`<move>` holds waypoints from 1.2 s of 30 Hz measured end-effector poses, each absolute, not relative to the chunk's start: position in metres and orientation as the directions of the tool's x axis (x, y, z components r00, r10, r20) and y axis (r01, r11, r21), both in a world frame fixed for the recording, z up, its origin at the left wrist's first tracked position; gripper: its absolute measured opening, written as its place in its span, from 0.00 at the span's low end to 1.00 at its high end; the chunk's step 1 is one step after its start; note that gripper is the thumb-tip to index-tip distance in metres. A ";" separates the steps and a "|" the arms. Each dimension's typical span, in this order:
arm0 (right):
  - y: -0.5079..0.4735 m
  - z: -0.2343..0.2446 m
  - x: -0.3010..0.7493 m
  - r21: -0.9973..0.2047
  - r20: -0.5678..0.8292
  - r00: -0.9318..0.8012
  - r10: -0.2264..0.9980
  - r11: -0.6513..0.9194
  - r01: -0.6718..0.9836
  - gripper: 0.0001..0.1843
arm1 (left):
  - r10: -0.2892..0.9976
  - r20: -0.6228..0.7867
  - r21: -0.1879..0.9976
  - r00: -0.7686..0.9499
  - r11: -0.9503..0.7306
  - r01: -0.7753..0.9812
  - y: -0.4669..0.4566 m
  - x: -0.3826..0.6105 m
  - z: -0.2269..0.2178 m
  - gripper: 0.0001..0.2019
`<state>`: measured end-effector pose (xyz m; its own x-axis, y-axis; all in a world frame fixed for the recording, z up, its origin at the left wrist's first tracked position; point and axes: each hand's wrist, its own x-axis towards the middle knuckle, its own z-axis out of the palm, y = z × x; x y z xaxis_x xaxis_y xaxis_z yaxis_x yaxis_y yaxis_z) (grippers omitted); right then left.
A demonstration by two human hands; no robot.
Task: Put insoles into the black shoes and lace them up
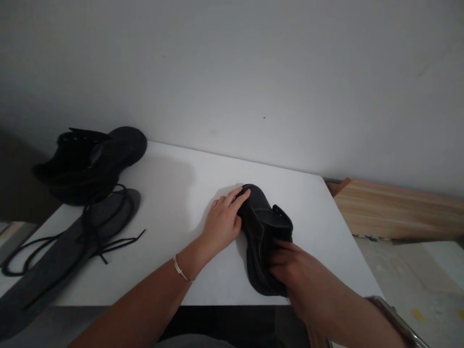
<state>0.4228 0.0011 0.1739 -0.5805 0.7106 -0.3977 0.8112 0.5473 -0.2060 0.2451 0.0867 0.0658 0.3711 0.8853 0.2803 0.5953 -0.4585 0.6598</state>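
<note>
A black leather shoe with its lace flaps spread stands on the white table, toe pointing away from me. My left hand grips its toe from the left side, fingers over the top. Into the shoe's opening reaches my right hand, fingers bent together; their tips, and anything they hold, are hidden inside. At the far left a second black shoe lies near the wall. In front of it are a long grey insole-shaped piece and loose black shoelaces.
The white table has its back edge against a pale wall. Wooden boards stand at floor level beyond the right edge. The table's front edge runs just under my forearms.
</note>
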 end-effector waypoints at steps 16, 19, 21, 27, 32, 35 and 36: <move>0.003 0.171 0.435 -0.381 -0.286 -0.660 0.695 0.549 0.744 0.09 | 0.843 0.349 0.615 0.409 -0.535 0.579 0.093 0.252 0.054 0.36; 0.002 0.167 0.434 -0.329 -0.271 -0.640 0.719 0.556 0.763 0.09 | 0.827 0.375 0.618 0.419 -0.560 0.552 0.095 0.251 0.052 0.35; 0.002 0.163 0.434 -0.314 -0.277 -0.634 0.722 0.555 0.770 0.07 | 0.819 0.388 0.619 0.424 -0.572 0.538 0.096 0.251 0.051 0.34; -0.004 0.157 0.440 -0.402 -0.216 -0.614 0.759 0.504 0.764 0.06 | 0.812 0.393 0.616 0.431 -0.581 0.532 0.097 0.250 0.049 0.35; -0.012 0.162 0.441 -0.422 -0.237 -0.559 0.794 0.434 0.796 0.08 | 0.810 0.383 0.616 0.444 -0.582 0.531 0.096 0.250 0.051 0.35; -0.007 0.168 0.444 -0.439 -0.288 -0.610 0.738 0.465 0.769 0.09 | 0.808 0.379 0.614 0.451 -0.584 0.531 0.096 0.251 0.052 0.36; -0.005 0.170 0.445 -0.444 -0.299 -0.622 0.724 0.471 0.762 0.09 | 0.812 0.376 0.616 0.447 -0.579 0.533 0.096 0.252 0.052 0.36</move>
